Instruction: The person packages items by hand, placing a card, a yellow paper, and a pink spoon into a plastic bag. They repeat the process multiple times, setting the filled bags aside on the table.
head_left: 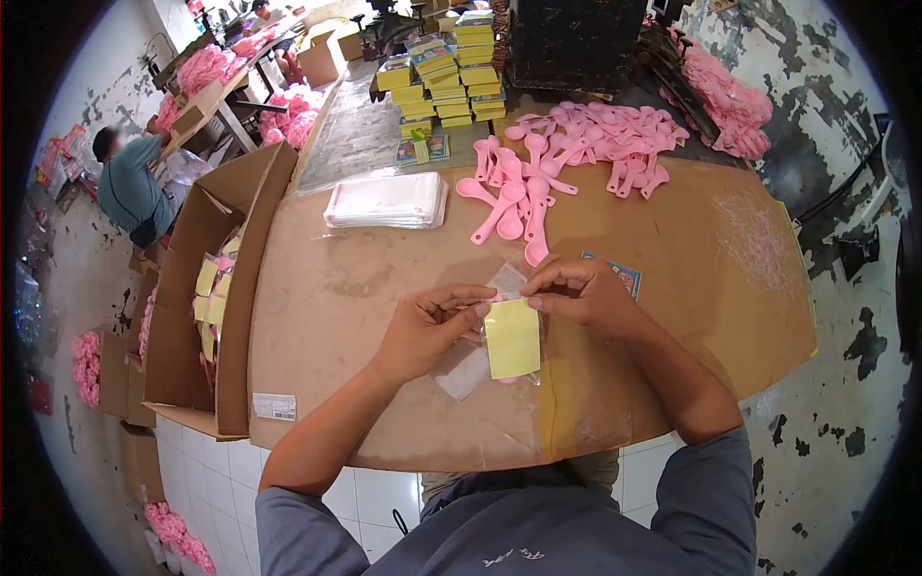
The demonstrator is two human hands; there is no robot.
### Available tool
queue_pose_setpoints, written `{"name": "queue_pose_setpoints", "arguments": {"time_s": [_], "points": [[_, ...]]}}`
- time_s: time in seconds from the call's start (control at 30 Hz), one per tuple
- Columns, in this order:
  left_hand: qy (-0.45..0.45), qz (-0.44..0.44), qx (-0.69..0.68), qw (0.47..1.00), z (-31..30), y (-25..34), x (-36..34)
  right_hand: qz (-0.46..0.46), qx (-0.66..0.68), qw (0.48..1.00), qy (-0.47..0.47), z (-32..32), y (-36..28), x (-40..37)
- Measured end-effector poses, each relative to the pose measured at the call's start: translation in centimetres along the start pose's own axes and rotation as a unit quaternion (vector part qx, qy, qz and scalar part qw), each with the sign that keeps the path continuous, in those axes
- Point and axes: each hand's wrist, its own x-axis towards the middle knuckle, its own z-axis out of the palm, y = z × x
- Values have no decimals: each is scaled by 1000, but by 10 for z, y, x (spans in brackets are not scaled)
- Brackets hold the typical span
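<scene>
Between my two hands is a clear plastic bag (540, 338) with a yellow card (513, 341) in it. My left hand (434, 328) pinches the bag's upper left edge, with its fingers closed. At the upper right edge, my right hand (584, 296) grips the bag between thumb and fingertips. Bits of pink show at the card's edges, but their shape is mostly hidden. Under the left hand lies another clear bag (465, 372), flat on the cardboard. A blue printed card (626, 278) is partly covered by my right hand.
Pink measuring spoons (615, 134) are heaped at the back of the cardboard-covered table (336, 317). A stack of clear bags (384, 202) lies left of them, below piled yellow cards (451, 82). A large cardboard box (230, 317) stands along the left edge. Another person (134, 178) sits beyond it.
</scene>
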Motion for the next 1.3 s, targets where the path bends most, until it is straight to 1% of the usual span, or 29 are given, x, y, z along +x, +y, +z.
{"name": "queue_pose_setpoints", "arguments": {"time_s": [0.17, 0.27, 0.37, 0.47, 0.57, 0.6, 0.67, 0.73, 0.77, 0.8, 0.83, 0.87, 0.9, 0.97, 1.0, 1.03, 1.07, 1.13, 1.17, 1.23, 1.27, 1.3], "points": [[6, 14, -21, 1000, 0, 0, 1, 26, 14, 999, -24, 2, -8, -2], [-6, 35, -2, 999, -6, -4, 3, 54, -7, 995, -88, 2, -8, -3], [24, 35, -37, 998, -1, 3, 2, 68, 21, 995, -76, 3, -5, -3], [20, 53, -100, 993, 11, 11, -2, 65, 40, 994, -79, 4, -21, -3], [-73, 7, -9, 997, -7, 7, -1, 21, 24, 998, -60, 1, -18, -2], [-62, 5, 5, 998, -14, 7, 0, 24, 21, 999, -33, 0, -19, -2], [-37, 0, 35, 999, -32, 13, 2, 28, 14, 999, 20, -5, -22, -2], [121, 128, 33, 984, -57, 31, 1, 3, -124, 992, 33, -15, -37, -4], [218, 212, -48, 951, -66, 44, 1, -9, -191, 981, 41, -23, -42, -6], [295, 269, -139, 906, -88, 52, 4, 0, -218, 975, 43, -33, -43, -7], [294, 339, -195, 872, -94, 70, -1, 9, -244, 969, 46, -44, -43, -9], [302, 339, -208, 866, -101, 73, 0, 19, -270, 961, 51, -52, -42, -12], [310, 340, -223, 859, -105, 73, 0, 16, -325, 944, 64, -56, -43, -14], [314, 269, -133, 901, -92, 56, 8, 10, -431, 898, 90, -63, -47, -17], [315, 231, -88, 916, -83, 45, 12, -9, -471, 877, 95, -71, -41, -19], [268, 196, 7, 943, -79, 31, 15, -27, -510, 854, 100, -78, -33, -22], [217, 157, 102, 958, -73, 20, 16, -44, -547, 830, 104, -83, -26, -25], [188, 101, 291, 933, -38, 12, 13, 5, -514, 853, 88, -82, -34, -31], [170, 96, 347, 917, -30, 7, 12, 30, -497, 863, 81, -83, -36, -34], [132, 86, 452, 878, -15, -1, 11, 45, -459, 885, 61, -90, -27, -37], [125, 111, 459, 873, -10, 0, 8, 52, -439, 896, 52, -93, -22, -37], [121, 116, 464, 870, -8, -2, 8, 64, -426, 901, 52, -96, -18, -37]]}}
